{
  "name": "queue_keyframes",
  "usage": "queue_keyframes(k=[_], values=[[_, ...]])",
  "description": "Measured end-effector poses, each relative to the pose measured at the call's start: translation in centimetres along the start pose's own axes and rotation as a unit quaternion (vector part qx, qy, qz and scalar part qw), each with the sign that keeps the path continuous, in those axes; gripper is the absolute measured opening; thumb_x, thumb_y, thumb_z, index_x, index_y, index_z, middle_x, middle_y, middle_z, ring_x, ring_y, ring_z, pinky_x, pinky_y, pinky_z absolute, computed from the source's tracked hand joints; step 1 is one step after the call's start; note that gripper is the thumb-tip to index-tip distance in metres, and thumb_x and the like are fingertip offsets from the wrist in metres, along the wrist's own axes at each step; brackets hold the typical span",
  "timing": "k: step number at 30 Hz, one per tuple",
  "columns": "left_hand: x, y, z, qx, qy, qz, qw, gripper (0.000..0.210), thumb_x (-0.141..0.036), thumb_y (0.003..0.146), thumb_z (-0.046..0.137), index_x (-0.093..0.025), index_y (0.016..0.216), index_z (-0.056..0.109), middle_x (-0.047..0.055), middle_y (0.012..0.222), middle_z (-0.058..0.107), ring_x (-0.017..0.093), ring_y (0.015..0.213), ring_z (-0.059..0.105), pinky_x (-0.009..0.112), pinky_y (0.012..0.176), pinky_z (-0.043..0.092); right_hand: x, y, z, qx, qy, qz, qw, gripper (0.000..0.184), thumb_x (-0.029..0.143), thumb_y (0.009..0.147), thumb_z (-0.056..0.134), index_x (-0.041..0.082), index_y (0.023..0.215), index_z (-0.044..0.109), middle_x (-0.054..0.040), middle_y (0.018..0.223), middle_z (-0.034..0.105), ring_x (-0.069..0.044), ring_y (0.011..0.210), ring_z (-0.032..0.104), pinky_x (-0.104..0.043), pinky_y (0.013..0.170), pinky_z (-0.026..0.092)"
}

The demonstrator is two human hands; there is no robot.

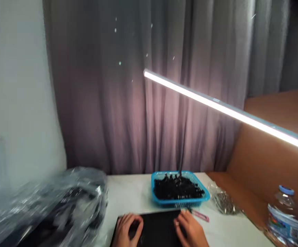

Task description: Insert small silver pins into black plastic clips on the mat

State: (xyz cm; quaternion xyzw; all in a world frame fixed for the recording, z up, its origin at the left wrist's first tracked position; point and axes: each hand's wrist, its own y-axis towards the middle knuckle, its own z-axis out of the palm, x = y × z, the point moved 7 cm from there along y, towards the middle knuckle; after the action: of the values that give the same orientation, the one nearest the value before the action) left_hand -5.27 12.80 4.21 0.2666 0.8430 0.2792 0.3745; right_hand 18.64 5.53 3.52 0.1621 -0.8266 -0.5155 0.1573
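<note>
Both hands are over a flat black mat or board (157, 226) at the bottom of the view. My left hand (128, 229) is at its left side, with thumb and index finger curled together in a ring. My right hand (190, 229) is at its right side, fingers bent and thumb drawn in towards them. Whatever either hand pinches, if anything, is too small and blurred to make out. Just behind my right hand lies a slim pink tool (201, 216), perhaps a cutter. A blue plastic basket (152, 187) heaped with small black pieces (178, 188) stands beyond the mat.
A clear plastic bag (87, 175) with dark contents bulks at the left. A smaller clear bag of small metallic-looking pieces (225, 202) lies right of the basket. At far right stands a water bottle (285, 216). A lit tube lamp (216, 104) slants above the white table (136, 188).
</note>
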Motion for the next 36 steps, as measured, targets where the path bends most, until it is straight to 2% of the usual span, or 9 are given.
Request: queue_keyframes(k=[4,10,13,16,20,25,30,33,36], values=[[-2.9,-0.4,0.5,0.046,0.048,0.031,0.997,0.017,-0.024,0.096,0.055,-0.023,0.087,0.069,0.006,0.088,0.074,0.025,0.086,0.066,0.041,0.089,0.046,-2.1,-1.0,0.7,0.070,0.019,0.062,0.995,0.037,0.034,0.108,0.040,0.022,0.082,0.064,-0.0048,0.079,0.067,-0.020,0.074,0.065,-0.031,0.066,0.052],[-5.8,-1.3,1.2,0.099,0.047,0.078,0.991,0.018,-0.017,0.096,0.051,-0.022,0.094,0.069,0.007,0.096,0.074,0.024,0.096,0.065,0.043,0.099,0.042,-3.9,-2.1,0.6,0.125,0.026,0.119,0.985,0.043,0.042,0.108,0.037,0.022,0.081,0.063,-0.0050,0.078,0.064,-0.022,0.078,0.061,-0.033,0.073,0.045],[-7.3,-0.8,-0.3,0.094,0.068,0.075,0.990,0.018,-0.020,0.096,0.051,-0.022,0.094,0.069,0.007,0.097,0.074,0.023,0.096,0.065,0.038,0.095,0.045,-4.1,-2.6,0.7,0.133,0.033,0.127,0.982,0.045,0.046,0.108,0.037,0.022,0.081,0.063,-0.0052,0.078,0.064,-0.022,0.078,0.059,-0.034,0.073,0.043],[-7.4,0.4,-4.1,0.076,0.116,0.024,0.990,0.019,-0.026,0.098,0.050,-0.022,0.092,0.068,0.007,0.093,0.073,0.022,0.093,0.065,0.034,0.093,0.045,-4.3,-3.1,0.9,0.144,0.041,0.132,0.980,0.046,0.048,0.107,0.037,0.022,0.080,0.062,-0.0053,0.078,0.063,-0.023,0.078,0.059,-0.034,0.074,0.042],[-2.8,1.4,-13.0,0.054,0.218,-0.123,0.967,0.026,-0.036,0.098,0.049,-0.022,0.084,0.065,0.005,0.079,0.070,0.021,0.071,0.062,0.031,0.071,0.041,-4.4,-3.4,1.0,0.158,0.048,0.134,0.977,0.045,0.049,0.107,0.038,0.022,0.080,0.062,-0.0057,0.078,0.064,-0.024,0.079,0.059,-0.035,0.074,0.041],[6.9,0.0,-22.8,0.133,0.322,-0.284,0.893,0.025,-0.031,0.088,0.058,-0.020,0.066,0.060,0.004,0.058,0.062,0.021,0.056,0.056,0.029,0.061,0.033,-4.2,-3.6,1.3,0.170,0.052,0.126,0.976,0.045,0.051,0.106,0.038,0.022,0.080,0.062,-0.0056,0.079,0.064,-0.024,0.080,0.061,-0.035,0.073,0.042],[12.2,-1.5,-25.4,0.191,0.382,-0.322,0.845,0.015,-0.029,0.080,0.064,-0.016,0.084,0.068,0.012,0.081,0.072,0.030,0.083,0.068,0.033,0.077,0.046,-4.3,-4.0,1.6,0.175,0.051,0.123,0.976,0.045,0.050,0.106,0.039,0.022,0.082,0.063,-0.0059,0.083,0.066,-0.024,0.083,0.062,-0.034,0.073,0.043],[13.5,-1.0,-25.7,0.177,0.416,-0.313,0.835,0.050,-0.039,0.080,0.066,-0.008,0.119,0.065,0.026,0.122,0.067,0.042,0.119,0.062,0.044,0.097,0.046,-4.5,-4.2,1.7,0.176,0.050,0.125,0.975,0.044,0.049,0.107,0.038,0.021,0.084,0.063,-0.0066,0.084,0.066,-0.024,0.082,0.062,-0.034,0.071,0.042],[14.6,0.1,-26.6,0.153,0.438,-0.306,0.831,0.076,-0.054,0.081,0.065,-0.002,0.136,0.056,0.033,0.140,0.055,0.049,0.136,0.048,0.053,0.110,0.039,-4.5,-4.4,1.8,0.179,0.052,0.121,0.975,0.043,0.047,0.107,0.038,0.021,0.083,0.063,-0.0071,0.084,0.066,-0.024,0.082,0.061,-0.034,0.070,0.042]])
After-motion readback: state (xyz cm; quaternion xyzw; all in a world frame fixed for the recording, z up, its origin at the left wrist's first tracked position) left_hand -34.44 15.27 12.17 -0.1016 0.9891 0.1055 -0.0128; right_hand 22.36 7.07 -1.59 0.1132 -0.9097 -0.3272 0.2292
